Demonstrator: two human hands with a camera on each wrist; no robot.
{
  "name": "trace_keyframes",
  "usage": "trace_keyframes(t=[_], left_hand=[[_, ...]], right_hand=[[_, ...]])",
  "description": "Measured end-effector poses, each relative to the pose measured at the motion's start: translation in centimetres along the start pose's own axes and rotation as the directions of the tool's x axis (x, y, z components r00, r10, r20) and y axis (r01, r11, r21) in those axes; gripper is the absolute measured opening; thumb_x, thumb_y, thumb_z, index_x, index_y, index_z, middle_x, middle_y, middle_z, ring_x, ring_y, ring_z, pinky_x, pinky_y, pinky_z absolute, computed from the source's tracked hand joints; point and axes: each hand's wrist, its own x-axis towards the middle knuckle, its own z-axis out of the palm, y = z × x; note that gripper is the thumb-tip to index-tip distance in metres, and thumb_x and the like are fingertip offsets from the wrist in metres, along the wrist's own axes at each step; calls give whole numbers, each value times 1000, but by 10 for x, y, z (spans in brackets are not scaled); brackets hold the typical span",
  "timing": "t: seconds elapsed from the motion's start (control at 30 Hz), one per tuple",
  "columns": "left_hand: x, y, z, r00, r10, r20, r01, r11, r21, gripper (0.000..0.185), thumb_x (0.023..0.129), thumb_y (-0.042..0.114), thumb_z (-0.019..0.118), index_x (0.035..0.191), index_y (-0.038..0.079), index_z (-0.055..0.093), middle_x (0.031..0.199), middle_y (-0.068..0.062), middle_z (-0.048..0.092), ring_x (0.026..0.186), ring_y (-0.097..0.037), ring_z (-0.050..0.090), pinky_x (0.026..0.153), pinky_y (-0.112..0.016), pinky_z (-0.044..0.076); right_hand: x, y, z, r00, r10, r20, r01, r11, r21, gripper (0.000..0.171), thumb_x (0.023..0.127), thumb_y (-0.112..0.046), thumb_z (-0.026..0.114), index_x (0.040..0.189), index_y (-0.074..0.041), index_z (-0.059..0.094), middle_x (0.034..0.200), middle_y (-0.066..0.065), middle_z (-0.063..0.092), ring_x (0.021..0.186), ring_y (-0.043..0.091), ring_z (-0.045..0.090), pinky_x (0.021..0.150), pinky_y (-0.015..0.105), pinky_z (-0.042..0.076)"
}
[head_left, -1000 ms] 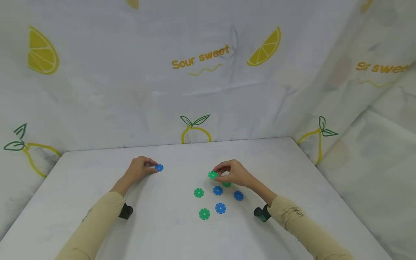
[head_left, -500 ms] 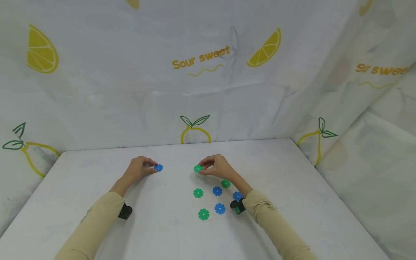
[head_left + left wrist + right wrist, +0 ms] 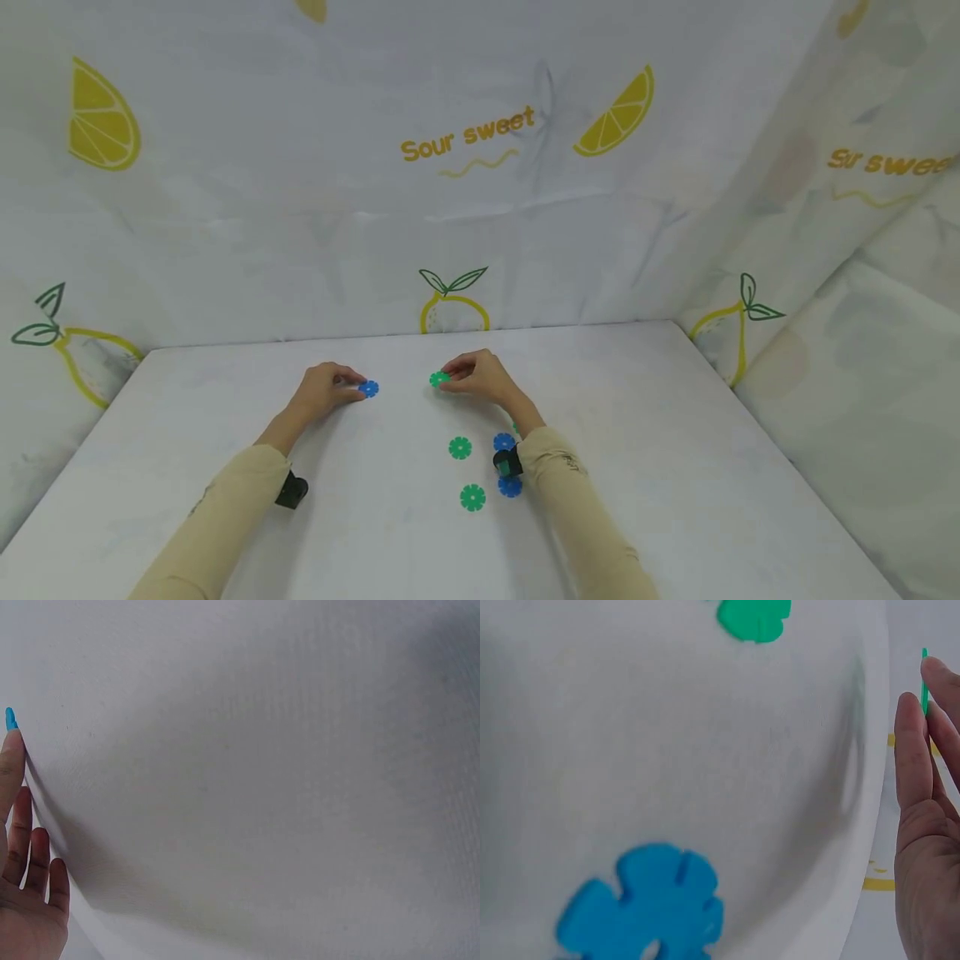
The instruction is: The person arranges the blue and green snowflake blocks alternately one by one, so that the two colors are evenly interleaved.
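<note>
My left hand [image 3: 321, 392] pinches a blue notched plastic disc [image 3: 368, 389] between thumb and fingers at the left of the table. Only the edge of that disc shows in the left wrist view, at the fingertips. To its right, my right hand [image 3: 483, 377] holds a green notched disc [image 3: 439, 380] by its edge, above the tabletop. The two discs are apart, with a gap of bare table between them. In the right wrist view the green disc [image 3: 925, 681] appears edge-on between thumb and fingers.
Nearer the front lie loose green discs [image 3: 461, 448] and blue discs [image 3: 504, 442] on the white table [image 3: 390, 533]. The right forearm and its wrist camera [image 3: 507, 462] hide some of them. A lemon-print curtain [image 3: 337, 208] stands behind the table.
My right hand has moved left and slightly away from me with the green disc, nearer the blue one. The left hand stays in place. The right forearm now covers some loose discs.
</note>
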Motion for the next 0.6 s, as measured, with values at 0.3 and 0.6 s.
trace_keyframes(t=[0.3,0.6], left_hand=[[-1,1,0,1000,-17,-5,17,1000,-19,24,76,14,71,97,4,68,101,-15,62,100,-33,48,88,-48,39],[2,-1,2,999,-48,-10,48,999,8,23,76,15,71,97,6,68,101,-13,62,100,-32,49,89,-47,40]], right_hand=[[21,-6,18,999,30,-13,-29,999,42,24,71,-16,76,91,-6,69,82,2,67,72,8,59,66,20,48],[38,-12,40,1000,27,-7,-27,1000,-13,24,69,-20,78,89,-7,70,78,0,67,68,5,58,64,17,47]])
